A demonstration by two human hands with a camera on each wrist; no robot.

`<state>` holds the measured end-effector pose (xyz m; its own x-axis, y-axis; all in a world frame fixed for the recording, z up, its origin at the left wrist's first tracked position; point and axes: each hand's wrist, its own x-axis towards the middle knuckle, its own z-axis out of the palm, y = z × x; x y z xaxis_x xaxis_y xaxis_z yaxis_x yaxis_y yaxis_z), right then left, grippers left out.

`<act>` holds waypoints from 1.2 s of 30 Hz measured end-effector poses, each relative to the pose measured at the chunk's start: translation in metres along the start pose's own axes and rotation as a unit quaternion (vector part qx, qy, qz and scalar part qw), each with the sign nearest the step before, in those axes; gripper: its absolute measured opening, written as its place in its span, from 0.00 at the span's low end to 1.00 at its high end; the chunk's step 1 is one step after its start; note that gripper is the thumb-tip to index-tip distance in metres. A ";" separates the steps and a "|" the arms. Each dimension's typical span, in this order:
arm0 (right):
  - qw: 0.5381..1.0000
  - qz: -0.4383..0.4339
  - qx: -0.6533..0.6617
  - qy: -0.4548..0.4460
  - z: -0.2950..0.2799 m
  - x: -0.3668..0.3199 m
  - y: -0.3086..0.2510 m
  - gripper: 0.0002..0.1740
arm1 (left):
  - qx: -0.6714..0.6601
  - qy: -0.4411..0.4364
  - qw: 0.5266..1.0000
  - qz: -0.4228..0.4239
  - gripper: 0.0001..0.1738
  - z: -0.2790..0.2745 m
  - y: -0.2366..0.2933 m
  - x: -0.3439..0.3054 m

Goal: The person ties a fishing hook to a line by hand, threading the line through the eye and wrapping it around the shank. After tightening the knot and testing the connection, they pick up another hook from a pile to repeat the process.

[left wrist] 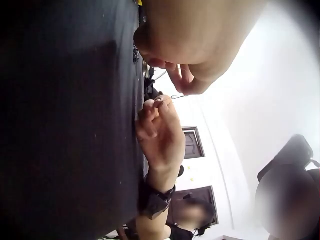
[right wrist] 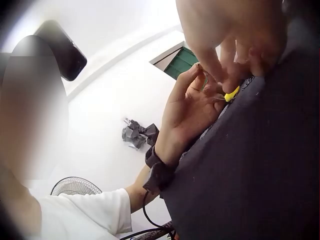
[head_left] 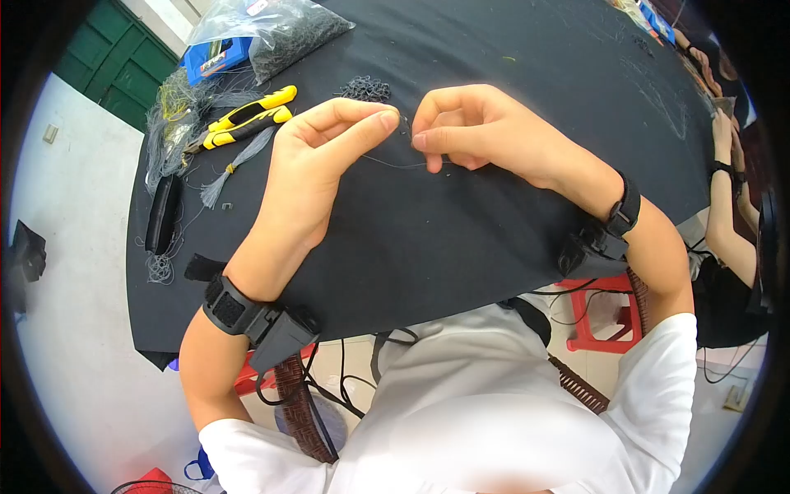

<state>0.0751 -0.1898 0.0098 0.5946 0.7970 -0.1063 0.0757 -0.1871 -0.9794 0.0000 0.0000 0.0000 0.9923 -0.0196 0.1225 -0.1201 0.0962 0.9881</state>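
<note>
Both hands are raised over the black table, fingertips a short gap apart. My left hand [head_left: 306, 160] pinches a small wire loop [left wrist: 176, 96] between thumb and forefinger; in the left wrist view it sticks out toward the other hand. My right hand [head_left: 485, 132] pinches the end of a thin line with thumb and index finger, its other fingers curled. The grey line [head_left: 395, 166] sags between the two hands. Just behind the left fingertips lies a small heap of dark wire pieces [head_left: 364, 88].
Yellow-and-black pliers [head_left: 247, 119] lie left of the left hand, by a tied bundle of grey line [head_left: 239, 169] and a black case [head_left: 164, 214]. Behind them are a clear bag of dark pieces [head_left: 296, 41] and a blue box [head_left: 216, 59]. Another person's arms [head_left: 724, 181] are at far right.
</note>
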 end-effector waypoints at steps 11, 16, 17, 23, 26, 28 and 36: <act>0.997 -0.060 -0.050 -0.011 0.004 -0.001 0.000 0.06 | -0.021 0.056 0.998 -0.018 0.08 0.006 -0.004 0.002; 0.984 -0.171 -0.030 0.026 0.008 -0.002 0.002 0.08 | -0.027 0.069 0.997 -0.016 0.08 0.005 -0.004 0.003; 0.977 -0.209 -0.028 0.037 0.008 -0.002 0.004 0.07 | -0.026 0.073 0.997 -0.016 0.07 0.005 -0.004 0.003; 0.947 -0.229 -0.181 0.134 0.007 -0.012 -0.010 0.03 | 0.032 0.046 0.998 -0.026 0.10 0.002 -0.002 0.000; 0.925 -0.257 -0.233 0.158 0.004 -0.010 -0.008 0.03 | 0.027 0.041 0.999 -0.021 0.10 0.003 -0.002 0.000; 0.913 -0.266 -0.266 0.157 0.004 -0.012 -0.011 0.02 | 0.029 0.038 0.999 -0.018 0.09 0.003 -0.002 0.000; 0.891 -0.270 -0.314 0.188 0.003 -0.017 -0.016 0.02 | 0.004 0.045 0.999 -0.008 0.09 0.003 -0.004 0.001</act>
<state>0.0616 -0.1981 0.0270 0.5522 0.6419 0.5319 0.7947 -0.2126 -0.5685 0.0011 -0.0033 -0.0032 0.9928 0.0679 0.0991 -0.1050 0.0894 0.9905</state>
